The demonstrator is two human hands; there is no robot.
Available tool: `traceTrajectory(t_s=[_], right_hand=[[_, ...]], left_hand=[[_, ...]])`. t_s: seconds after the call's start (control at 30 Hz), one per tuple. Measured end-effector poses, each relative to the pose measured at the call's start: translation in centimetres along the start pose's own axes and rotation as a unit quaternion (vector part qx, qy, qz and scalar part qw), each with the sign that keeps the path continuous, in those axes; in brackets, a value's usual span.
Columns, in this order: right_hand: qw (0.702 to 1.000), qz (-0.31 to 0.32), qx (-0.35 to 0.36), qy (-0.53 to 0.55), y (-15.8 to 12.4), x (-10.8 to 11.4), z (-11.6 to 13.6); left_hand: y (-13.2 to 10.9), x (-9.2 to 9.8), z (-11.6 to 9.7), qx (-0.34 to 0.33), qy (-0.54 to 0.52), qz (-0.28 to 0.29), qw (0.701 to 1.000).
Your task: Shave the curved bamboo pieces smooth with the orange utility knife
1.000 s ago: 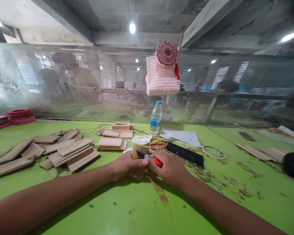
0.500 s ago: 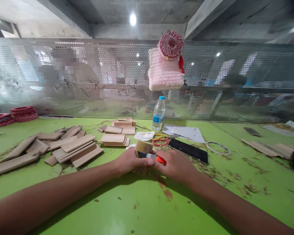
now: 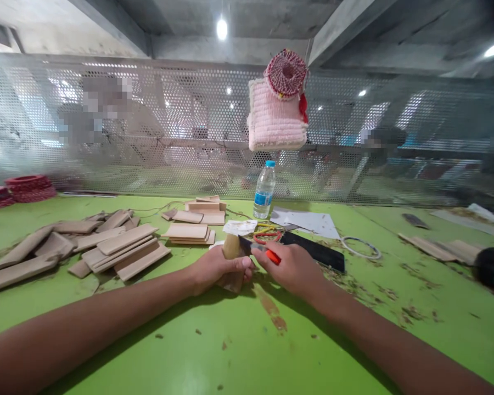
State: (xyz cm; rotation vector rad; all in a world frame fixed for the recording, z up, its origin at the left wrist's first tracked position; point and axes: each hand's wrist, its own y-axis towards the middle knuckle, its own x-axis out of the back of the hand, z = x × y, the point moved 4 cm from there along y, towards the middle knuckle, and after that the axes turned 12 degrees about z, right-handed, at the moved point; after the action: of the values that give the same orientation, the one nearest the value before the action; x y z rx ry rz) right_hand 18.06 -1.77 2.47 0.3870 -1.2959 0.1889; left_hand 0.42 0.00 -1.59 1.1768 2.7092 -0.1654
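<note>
Beneath and around both hands spreads a green table (image 3: pixel 148 356), the largest thing here, with a perforated screen (image 3: pixel 189 123) standing beyond them. Left of the left hand lies a loose pile of tan pieces (image 3: pixel 125 247), some stacked, some askew. The left hand (image 3: pixel 209 270) is closed around a curved, bamboo-like piece (image 3: pixel 231 247), which stands tilted up in its grip, between the two hands. The right hand (image 3: pixel 292 269) is wrapped about a knife, fingers tight on the handle. Just past the right hand lies a dark flat slab (image 3: pixel 316 251); farther out, ahead of the hands, stands a water bottle (image 3: pixel 263 195). The knife (image 3: pixel 273 256), orange-red at the handle, has its dark blade right beside the held piece; whether it touches, I cannot tell. Smallest are the shavings (image 3: pixel 337 282) to the right of the right hand.

The chief risk, I judge, is the blade skidding off the curved surface into the left thumb, which sits close by; too much push or a twisting piece would cause it. A loose left grip could also let the cut run too deep.
</note>
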Motion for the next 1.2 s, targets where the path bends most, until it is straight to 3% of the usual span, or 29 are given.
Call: traceTrajectory(t_s=[0.13,0.27,0.47,0.57,0.77,0.87,1.07,1.2], right_hand=[[0.997,0.047,0.051,-0.027,0.0,-1.1,1.2],[0.995,0.057,0.050,-0.057,0.1,-1.5,1.3],[0.999,-0.017,-0.030,-0.039,0.4,-0.5,0.2],[0.999,-0.043,-0.029,-0.012,0.4,0.1,-0.2],[0.998,0.032,0.051,-0.032,0.2,-1.0,0.8],[0.997,0.043,0.046,-0.051,0.5,-1.4,1.2],[0.999,-0.024,-0.040,-0.014,1.0,-0.5,0.4],[0.999,-0.037,-0.013,0.007,0.7,-0.3,0.0]], left_hand=[[0.1,0.1,0.2,0.006,-0.002,0.030,1.000],[0.1,0.1,0.0,0.001,0.031,-0.003,1.000],[0.0,-0.1,-0.3,0.012,0.048,-0.069,0.996],[0.1,-0.2,-0.1,0.002,0.022,-0.050,0.998],[0.1,-0.1,0.0,-0.009,0.003,0.004,1.000],[0.1,0.0,-0.3,-0.004,0.049,-0.019,0.999],[0.1,-0.1,-0.5,0.005,0.046,-0.097,0.994],[0.0,-0.1,-0.2,-0.001,0.014,-0.067,0.998]])
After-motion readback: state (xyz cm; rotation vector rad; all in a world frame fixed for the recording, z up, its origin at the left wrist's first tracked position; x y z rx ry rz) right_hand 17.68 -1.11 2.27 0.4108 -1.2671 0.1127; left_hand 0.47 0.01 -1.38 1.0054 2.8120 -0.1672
